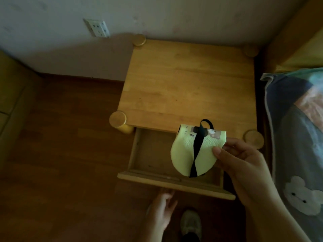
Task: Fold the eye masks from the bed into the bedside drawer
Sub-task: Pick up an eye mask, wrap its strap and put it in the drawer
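My right hand (244, 159) pinches a folded pale-yellow eye mask (185, 154) by its right edge. A black elastic strap runs down the mask's middle and a small bear print shows at its top. The mask hangs above the open wooden drawer (150, 154) of the bedside table (188, 84). What I can see of the drawer's inside holds nothing. My left hand (161, 209) is below the drawer's front panel (174, 184), fingers spread, holding nothing.
The bed with a blue bear-print cover (300, 145) lies along the right. The wooden floor (61, 154) spreads to the left. A wall socket (97, 27) is on the wall behind the table. My shoe (191, 222) stands below the drawer.
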